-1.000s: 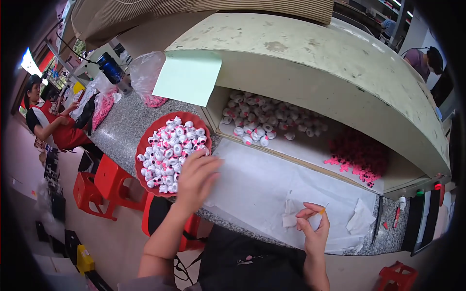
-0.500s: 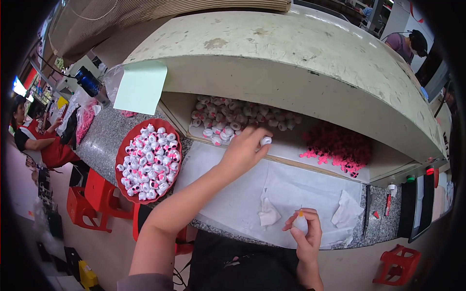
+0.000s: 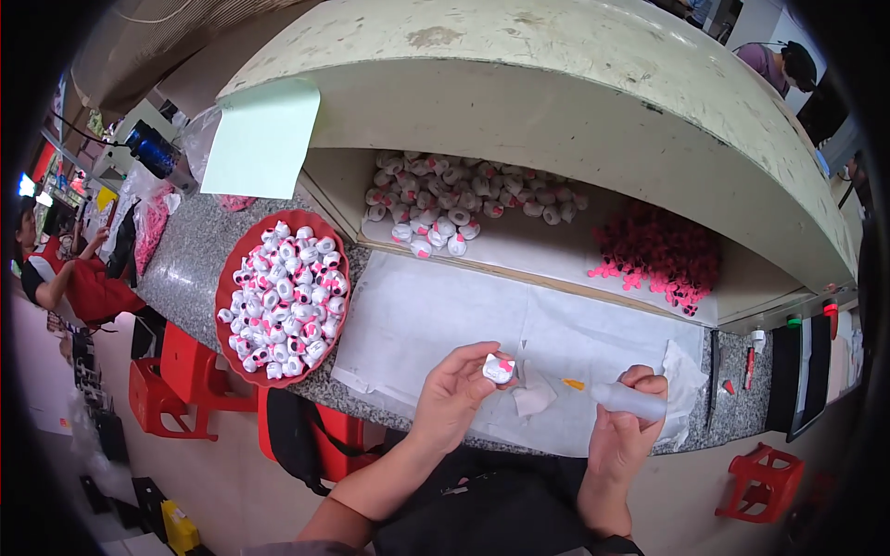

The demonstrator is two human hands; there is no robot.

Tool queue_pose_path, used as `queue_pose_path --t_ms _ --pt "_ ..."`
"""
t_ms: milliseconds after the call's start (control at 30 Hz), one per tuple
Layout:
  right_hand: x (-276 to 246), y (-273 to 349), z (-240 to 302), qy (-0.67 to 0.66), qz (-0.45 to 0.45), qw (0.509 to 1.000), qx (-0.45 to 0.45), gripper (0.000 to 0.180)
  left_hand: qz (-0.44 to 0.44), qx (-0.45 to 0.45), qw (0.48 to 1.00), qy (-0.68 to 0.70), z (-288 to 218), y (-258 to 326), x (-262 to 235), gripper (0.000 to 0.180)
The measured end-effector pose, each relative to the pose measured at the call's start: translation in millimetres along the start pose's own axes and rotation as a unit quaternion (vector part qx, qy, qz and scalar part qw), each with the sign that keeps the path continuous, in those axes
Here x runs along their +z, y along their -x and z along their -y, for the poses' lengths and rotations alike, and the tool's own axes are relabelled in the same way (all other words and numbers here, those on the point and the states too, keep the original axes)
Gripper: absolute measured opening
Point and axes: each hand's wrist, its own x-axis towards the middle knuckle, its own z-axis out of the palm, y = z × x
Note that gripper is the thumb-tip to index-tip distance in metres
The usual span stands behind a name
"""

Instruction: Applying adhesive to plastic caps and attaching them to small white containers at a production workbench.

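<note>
Speckled granite counter [image 3: 190,269] under white paper sheet [image 3: 445,320]

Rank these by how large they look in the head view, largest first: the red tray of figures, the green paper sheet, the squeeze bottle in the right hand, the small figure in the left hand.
1. red tray
2. green paper sheet, clearly smaller, though farther off
3. squeeze bottle in the right hand
4. small figure in the left hand
</note>
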Motion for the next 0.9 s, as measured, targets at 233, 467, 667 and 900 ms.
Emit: queue_pose_path --t_ms 233,467,667,900 --pt "4.9 21.4 -5.2 0.132 0.129 0.963 -0.196 0.039 0.035 0.041 0.997 -0.060 1.1 13.1 -6.2 0.034" --pt "10.3 29.9 -1.1 0.211 0.176 0.932 -0.236 0.043 0.025 0.034 0.995 -0.092 -2.6 18.3 -2.8 0.034" --pt "11.1 29.4 0.3 0.222 0.206 0.923 -0.238 0.042 0.037 0.033 0.994 -0.096 -2.7 18.6 -2.7 0.033" --pt "9.4 29.2 1.3 0.230 0.219 0.921 -0.224 0.040 0.034 0.031 0.993 -0.106 -1.2 18.6 -5.7 0.033"
